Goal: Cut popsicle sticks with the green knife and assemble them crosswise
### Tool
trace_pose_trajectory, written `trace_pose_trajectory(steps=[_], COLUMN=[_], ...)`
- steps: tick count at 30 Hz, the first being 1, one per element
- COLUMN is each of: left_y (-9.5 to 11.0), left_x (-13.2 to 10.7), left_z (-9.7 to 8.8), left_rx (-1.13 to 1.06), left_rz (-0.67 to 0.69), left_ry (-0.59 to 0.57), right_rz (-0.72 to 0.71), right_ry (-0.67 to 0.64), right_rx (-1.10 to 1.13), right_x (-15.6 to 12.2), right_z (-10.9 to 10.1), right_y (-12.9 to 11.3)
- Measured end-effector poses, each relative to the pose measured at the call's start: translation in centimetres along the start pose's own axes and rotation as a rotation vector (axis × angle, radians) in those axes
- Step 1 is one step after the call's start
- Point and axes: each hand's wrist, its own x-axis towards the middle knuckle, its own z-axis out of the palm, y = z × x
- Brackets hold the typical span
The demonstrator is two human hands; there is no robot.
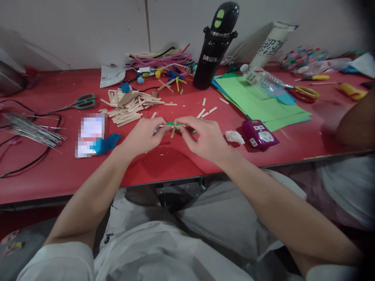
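Item in hand: my left hand [145, 134] and right hand [202, 136] both pinch closed on a small stick piece [173, 127], a couple of pale craft sticks crossed over something green, held just above the red counter [181, 160] at its near middle. I judge it early work: only those few sticks joined, the stick pile [129, 107] behind still large, loose offcuts [206, 111] beside; scissors [79, 102], bottle [215, 47], green paper [258, 103] farther out.

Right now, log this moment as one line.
left hand: pinching stick piece | right hand: pinching same piece | stick pile behind | table red
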Motion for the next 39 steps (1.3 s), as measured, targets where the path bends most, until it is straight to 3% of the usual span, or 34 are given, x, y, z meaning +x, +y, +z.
trace_pose_trajectory(steps=[4,9,18,20,23,25,27,29,31,35,37,39], left_y=[0.0,0.4,-0.2,-1.0,-2.3,-3.1,-3.9,-4.6,-5.1,-5.7,-5.8,-5.7], left_x=[-0.1,0.0,0.3,0.3,0.2,0.1,0.0,0.0,0.1,0.3,0.4,0.5], left_z=[0.4,0.2,-1.2,-2.1,-3.7,-4.5,-4.8,-4.6,-4.2,-3.4,-3.3,-3.3], left_rx=[0.020,-0.071,-0.395,-0.386,-0.291,-0.101,0.111,0.197,0.248,0.299,0.282,0.239], left_rz=[0.095,0.041,-0.023,-0.035,-0.148,-0.249,-0.329,-0.373,-0.385,-0.393,-0.365,-0.321], left_ry=[0.126,0.174,0.027,0.162,0.507,0.436,0.273,0.102,-0.060,-0.163,-0.155,-0.054], right_rz=[0.109,0.314,0.521,0.575,0.622,0.629,0.633,0.636,0.637,0.617,0.596,0.582], right_ry=[0.038,-0.011,-0.109,-0.084,-0.026,-0.005,-0.029,-0.138,-0.342,-0.711,-0.726,-0.629], right_rx=[0.104,0.298,0.679,0.694,0.668,0.633,0.592,0.568,0.570,0.557,0.525,0.504], right_x=[0.0,-0.1,0.7,1.0,1.2,1.3,1.4,1.4,1.3,0.9,0.7,0.5], right_z=[0.1,0.6,1.4,1.1,0.6,0.3,-0.1,-0.5,-0.9,-1.5,-1.5,-1.2], right_y=[-0.4,-0.7,0.9,1.3,1.9,2.4,2.7,2.8,2.8,2.3,2.1,2.0])
